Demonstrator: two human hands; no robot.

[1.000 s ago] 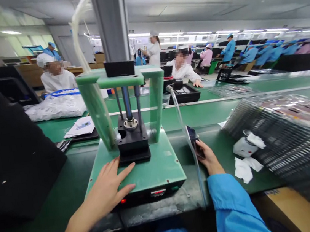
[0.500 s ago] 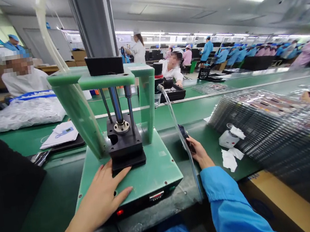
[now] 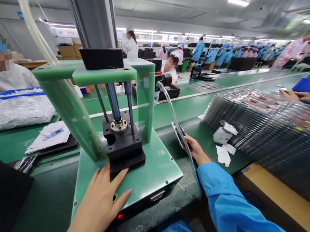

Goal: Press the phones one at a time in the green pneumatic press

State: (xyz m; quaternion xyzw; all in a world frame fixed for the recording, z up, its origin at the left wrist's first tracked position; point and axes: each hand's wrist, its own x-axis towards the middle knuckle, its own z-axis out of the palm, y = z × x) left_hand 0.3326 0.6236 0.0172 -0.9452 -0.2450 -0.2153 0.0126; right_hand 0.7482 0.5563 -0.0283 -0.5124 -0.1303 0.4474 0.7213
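A press with a green base [image 3: 159, 169] stands in front of me, and its black pressing block [image 3: 122, 139] is down on a black pad [image 3: 128, 162]. My left hand [image 3: 100, 196] lies on the base with fingers spread, fingertips at the pad's near left edge. To the right of the press, my right hand [image 3: 196, 149] grips a dark, flat device that looks like a smartphone [image 3: 176, 131], tilted up on its edge. A clear air hose [image 3: 188, 153] runs down in front of the phone and partly covers it. The fingers behind the phone are mostly hidden.
Stacked clear trays [image 3: 240, 127] fill the right side, beside a small white container [image 3: 221, 135] and crumpled tissues [image 3: 224, 154]. Papers [image 3: 50, 137] and a plastic-wrapped bundle [image 3: 13, 113] lie left. Another person's hands [image 3: 299, 95] reach over the trays. Co-workers sit beyond the bench.
My view has shifted slightly to the right. The phone in my right hand has turned, so its edge and face show more. My left hand keeps its place on the base.
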